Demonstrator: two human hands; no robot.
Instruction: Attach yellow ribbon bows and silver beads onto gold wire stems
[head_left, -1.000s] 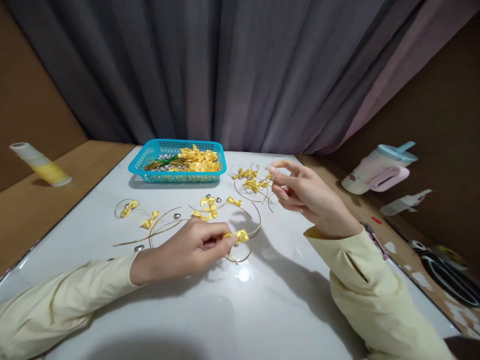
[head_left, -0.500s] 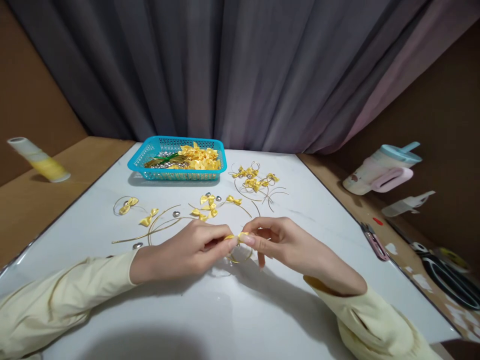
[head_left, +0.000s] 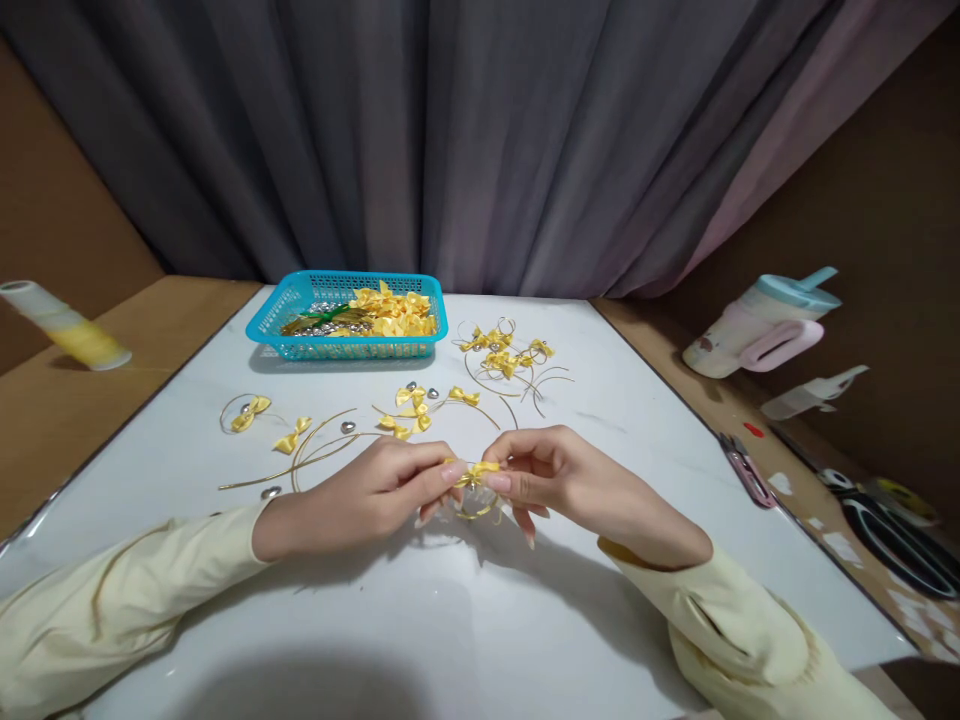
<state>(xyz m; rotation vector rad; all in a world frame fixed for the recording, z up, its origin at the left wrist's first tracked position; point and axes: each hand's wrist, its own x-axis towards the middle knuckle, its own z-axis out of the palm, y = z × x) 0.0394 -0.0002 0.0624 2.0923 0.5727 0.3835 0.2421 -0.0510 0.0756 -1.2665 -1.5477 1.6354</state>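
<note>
A yellow bow (head_left: 475, 473) on a small gold wire ring (head_left: 477, 515) is held between my two hands, above the white table (head_left: 420, 640). My left hand (head_left: 375, 495) pinches the bow's left side with thumb and fingers. From the right, my right hand (head_left: 562, 475) pinches the other side, its lower fingers hanging loosely. Beyond the hands lie loose yellow bows (head_left: 395, 427), silver beads (head_left: 347, 427) and curved gold wires (head_left: 300, 460). A cluster of wires with bows (head_left: 504, 360) lies farther back.
A blue basket (head_left: 345, 350) holds yellow bows, silver beads and something green. At the left edge stands a tilted yellow thread spool (head_left: 79, 338). On the right are a cup (head_left: 750, 320), a small bottle (head_left: 810, 395), pink snips (head_left: 746, 475) and black scissors (head_left: 892, 545).
My fingers have shifted slightly on the bow, and more of the bow now shows between them. The whole view has moved a little.
</note>
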